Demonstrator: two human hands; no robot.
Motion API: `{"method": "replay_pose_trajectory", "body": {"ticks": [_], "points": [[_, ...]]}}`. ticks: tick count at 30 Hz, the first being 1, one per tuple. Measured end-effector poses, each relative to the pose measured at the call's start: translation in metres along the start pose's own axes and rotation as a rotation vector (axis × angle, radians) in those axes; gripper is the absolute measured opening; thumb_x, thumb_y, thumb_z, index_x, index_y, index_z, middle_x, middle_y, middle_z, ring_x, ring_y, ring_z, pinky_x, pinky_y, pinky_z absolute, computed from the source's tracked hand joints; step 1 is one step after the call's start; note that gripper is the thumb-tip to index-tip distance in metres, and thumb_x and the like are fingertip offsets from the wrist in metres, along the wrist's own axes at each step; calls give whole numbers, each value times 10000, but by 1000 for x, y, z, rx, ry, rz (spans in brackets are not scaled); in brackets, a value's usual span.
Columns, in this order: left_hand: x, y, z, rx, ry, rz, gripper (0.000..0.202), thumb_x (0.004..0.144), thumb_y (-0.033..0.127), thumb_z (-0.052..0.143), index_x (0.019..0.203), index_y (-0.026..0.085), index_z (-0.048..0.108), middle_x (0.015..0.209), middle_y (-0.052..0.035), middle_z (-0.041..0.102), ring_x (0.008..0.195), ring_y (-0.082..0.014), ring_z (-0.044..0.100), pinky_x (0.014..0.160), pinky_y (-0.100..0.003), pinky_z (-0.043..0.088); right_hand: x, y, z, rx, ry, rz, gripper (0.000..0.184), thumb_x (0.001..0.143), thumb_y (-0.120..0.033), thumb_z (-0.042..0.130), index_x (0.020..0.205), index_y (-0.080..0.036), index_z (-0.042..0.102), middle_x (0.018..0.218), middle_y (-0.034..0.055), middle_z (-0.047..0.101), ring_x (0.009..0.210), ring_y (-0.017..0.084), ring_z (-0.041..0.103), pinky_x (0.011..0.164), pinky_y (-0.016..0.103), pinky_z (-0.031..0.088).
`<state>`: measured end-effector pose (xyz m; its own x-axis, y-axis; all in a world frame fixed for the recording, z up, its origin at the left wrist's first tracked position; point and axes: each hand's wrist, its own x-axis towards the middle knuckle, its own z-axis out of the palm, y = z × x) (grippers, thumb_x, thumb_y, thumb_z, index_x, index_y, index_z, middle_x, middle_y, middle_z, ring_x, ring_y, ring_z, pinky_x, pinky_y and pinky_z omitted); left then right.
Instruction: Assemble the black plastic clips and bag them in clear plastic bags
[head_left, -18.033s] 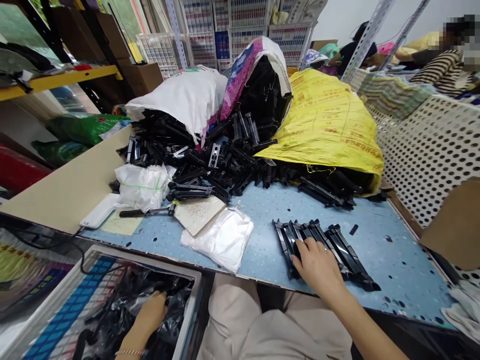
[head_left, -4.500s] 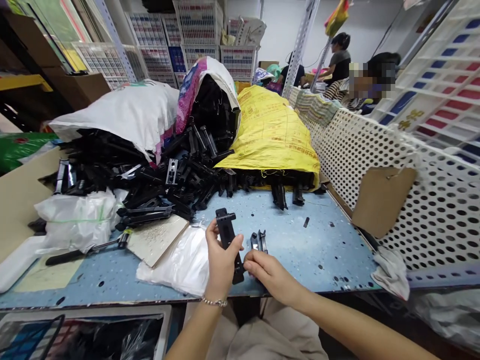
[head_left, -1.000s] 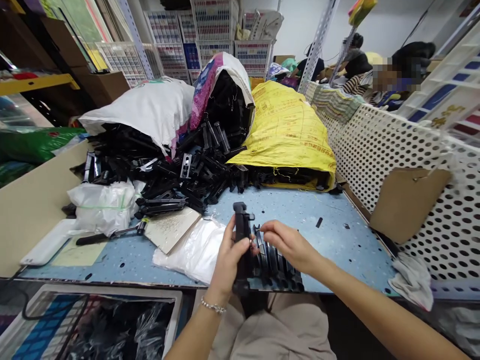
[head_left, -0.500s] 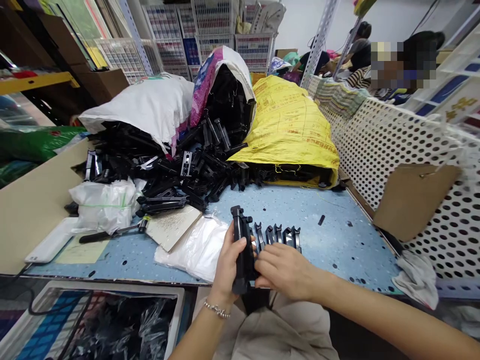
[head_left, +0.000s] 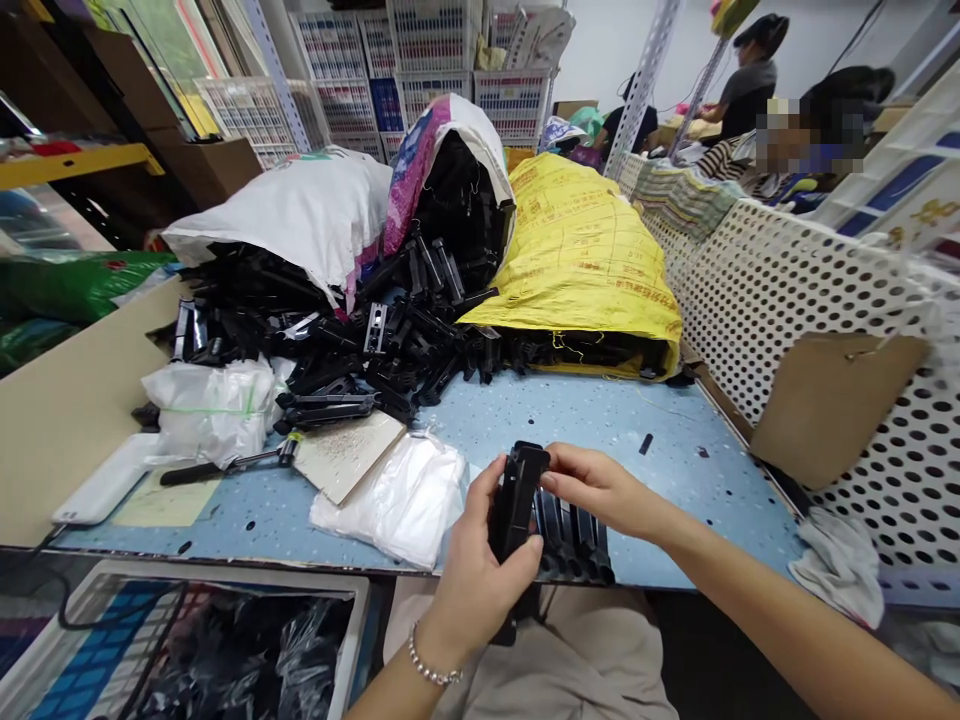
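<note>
My left hand [head_left: 474,574] is wrapped round a long black plastic part [head_left: 517,497], held upright at the near edge of the blue table [head_left: 675,430]. My right hand [head_left: 600,487] pinches the top end of that same part with fingers and thumb. Just behind and under my hands lies a short row of similar black parts [head_left: 574,538] side by side on the table. A big heap of black parts [head_left: 360,330] spills from the sacks further back.
White sack [head_left: 300,210], pink-and-white sack [head_left: 450,130] and yellow sack [head_left: 592,260] lie at the back. Clear plastic bags [head_left: 394,495], a card [head_left: 345,455], a black-handled tool [head_left: 217,465] sit left. A bin with black bags [head_left: 225,650] stands below. Perforated white panel [head_left: 787,300] stands right, people behind it.
My left hand has tilted and pulled the black part nearer. My right hand has lifted from the row of parts to the part's top end.
</note>
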<state>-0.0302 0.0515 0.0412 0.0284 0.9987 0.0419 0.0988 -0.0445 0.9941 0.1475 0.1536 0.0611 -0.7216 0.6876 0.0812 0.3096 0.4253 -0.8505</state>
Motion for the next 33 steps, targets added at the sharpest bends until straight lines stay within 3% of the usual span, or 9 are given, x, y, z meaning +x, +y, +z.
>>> {"method": "replay_pose_trajectory", "body": {"ticks": [4, 6, 10, 13, 15, 21, 23, 29, 33], "points": [[-1, -4, -2, 5, -62, -1, 644, 838, 217, 585, 1414, 275, 303, 1245, -70, 549, 1045, -215, 579, 925, -377, 472, -6, 5, -2, -580, 224, -384, 191, 941, -192, 446, 779, -195, 548, 669, 15, 514, 645, 157, 429, 623, 303, 344], [-1, -5, -4, -2, -46, 1, 638, 833, 229, 593, 1408, 266, 319, 1279, -78, 532, 1085, -228, 565, 946, -390, 461, -8, 5, -5, -640, 263, -420, 187, 941, -183, 439, 796, -201, 556, 687, 26, 535, 668, 167, 440, 651, 320, 353], [0, -5, -7, -8, 29, 20, 654, 842, 252, 595, 1423, 261, 295, 1312, -97, 515, 1087, -235, 580, 951, -404, 469, -10, 0, -3, -64, 169, -3, 223, 969, -364, 401, 967, -195, 546, 827, 56, 589, 726, 165, 520, 660, 308, 424], [1, -6, -7, 59, -11, 83, 670, 835, 234, 601, 1429, 273, 293, 1329, -94, 517, 1159, -249, 551, 989, -414, 451, -11, 0, 9, 531, -55, 290, 415, 965, -523, 309, 903, -178, 531, 676, 9, 543, 538, 113, 468, 516, 244, 395], [0, -7, -7, 123, -28, 125, 687, 828, 219, 602, 1434, 285, 286, 1360, -89, 501, 1220, -256, 511, 1032, -430, 415, -12, 2, 15, 666, -119, 341, 455, 943, -567, 329, 835, -171, 525, 577, -30, 469, 451, 87, 378, 446, 220, 329], [0, -7, -8, 217, -57, 118, 689, 824, 215, 593, 1434, 297, 284, 1407, -82, 457, 1252, -262, 485, 1043, -442, 404, -17, 2, 11, -136, 253, -80, 277, 906, -425, 538, 834, -167, 610, 726, 59, 596, 663, 163, 519, 623, 297, 426], [-1, -5, -8, 206, -52, 113, 691, 816, 215, 600, 1427, 291, 287, 1367, -89, 487, 1174, -254, 544, 994, -426, 445, -18, 2, 10, -185, 302, -133, 263, 893, -428, 563, 882, -172, 622, 768, 77, 625, 696, 175, 539, 651, 308, 438], [-3, -1, -5, 139, -42, 123, 698, 804, 181, 610, 1409, 264, 271, 1189, -79, 585, 1046, -222, 599, 905, -369, 488, -22, 6, 23, 993, -181, 416, 543, 924, -632, 304, 804, -167, 556, 492, -15, 555, 333, 72, 346, 366, 193, 297], [-5, -3, -6, 152, -55, 186, 688, 796, 164, 618, 1394, 306, 308, 1290, -64, 532, 1144, -228, 549, 980, -380, 443, -24, 3, 29, 1376, -278, 463, 355, 869, -506, 564, 747, -173, 544, 379, -103, 369, 315, 45, 173, 339, 158, 197]]}}
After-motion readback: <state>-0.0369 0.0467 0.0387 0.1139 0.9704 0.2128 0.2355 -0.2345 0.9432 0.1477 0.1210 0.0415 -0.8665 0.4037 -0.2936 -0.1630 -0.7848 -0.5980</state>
